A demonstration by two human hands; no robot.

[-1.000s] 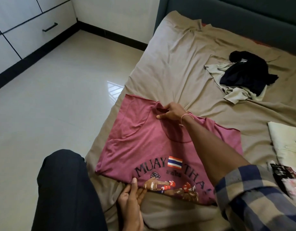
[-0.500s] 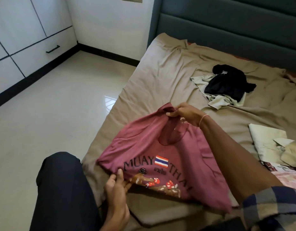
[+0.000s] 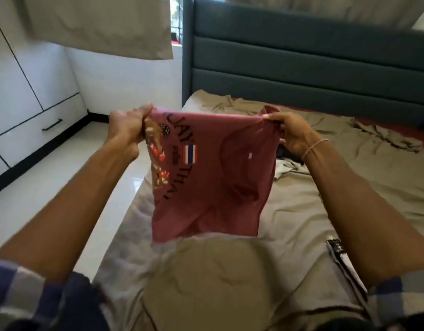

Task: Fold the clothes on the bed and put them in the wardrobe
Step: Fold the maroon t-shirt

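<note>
A pink T-shirt (image 3: 213, 177) with a printed flag and dark lettering hangs in the air above the bed (image 3: 325, 199), turned sideways. My left hand (image 3: 127, 126) grips its upper left corner by the print. My right hand (image 3: 289, 132), with a thin bracelet on the wrist, pinches its upper right corner. The shirt's lower edge hangs just over the tan sheet. A dark garment and a pale one (image 3: 286, 163) lie on the bed behind my right hand, mostly hidden by the shirt.
The white wardrobe (image 3: 27, 91) with a black drawer handle stands at the left across a glossy floor (image 3: 50, 187). A teal headboard (image 3: 301, 68) closes the far end. A black-and-white printed cloth (image 3: 342, 261) lies by my right forearm. A beige curtain (image 3: 98, 22) hangs above.
Both hands lifted the pink T-shirt off the bed and now hold it up sideways in the air. The view tilted up toward the headboard.
</note>
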